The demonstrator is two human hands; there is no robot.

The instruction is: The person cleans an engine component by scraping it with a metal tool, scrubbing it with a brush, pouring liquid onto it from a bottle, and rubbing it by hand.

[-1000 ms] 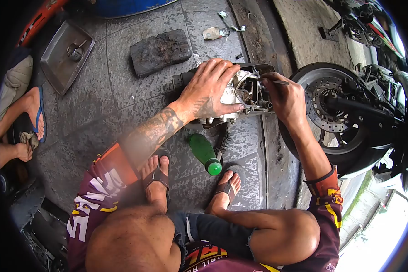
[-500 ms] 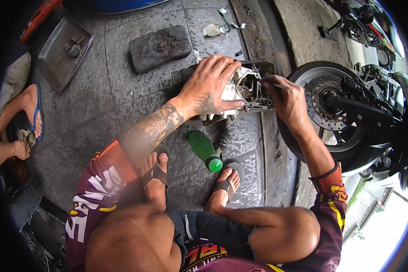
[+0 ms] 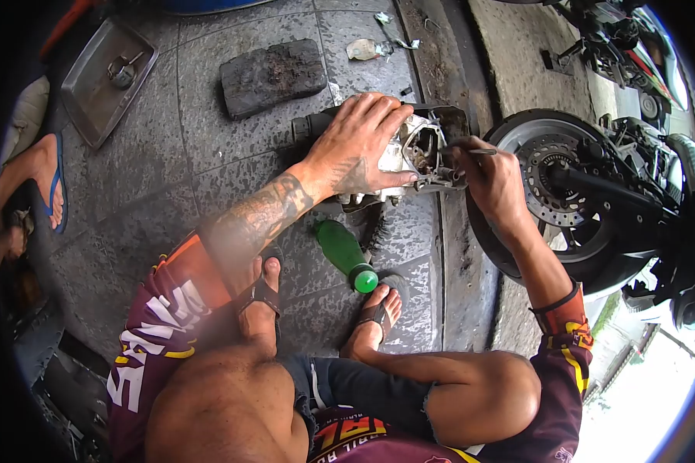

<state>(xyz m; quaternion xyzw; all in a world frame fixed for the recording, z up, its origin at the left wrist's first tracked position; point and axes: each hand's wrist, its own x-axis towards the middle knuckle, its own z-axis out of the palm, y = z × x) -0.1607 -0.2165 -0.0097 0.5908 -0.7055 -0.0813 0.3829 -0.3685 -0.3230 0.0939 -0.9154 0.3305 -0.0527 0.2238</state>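
Note:
My left hand (image 3: 354, 147) lies over a silvery metal engine casing (image 3: 394, 157), fingers across its far side and thumb along the near side, gripping it. The casing has an open cavity with dark, grimy parts inside. At its right end my right hand (image 3: 496, 181) is closed around a thin dark stick-like tool (image 3: 483, 151). The tool's working tip is hidden behind the fingers, so I cannot tell its exact kind. Under the casing sits a dark tray-like part (image 3: 457, 116). A green plastic bottle (image 3: 342, 247) lies between my feet, its cap toward me.
A dirty dark block (image 3: 274, 79) and a metal pan (image 3: 93, 92) with a small part inside lie on the tiles. A small clear bottle (image 3: 364, 49) is beyond. A motorcycle wheel (image 3: 510, 139) stands close on the right. Another person's foot (image 3: 50, 181) is at left.
My right hand and the tool have shifted slightly right and down at the casing's end. My left hand keeps its hold. The other person's hand at left has moved slightly.

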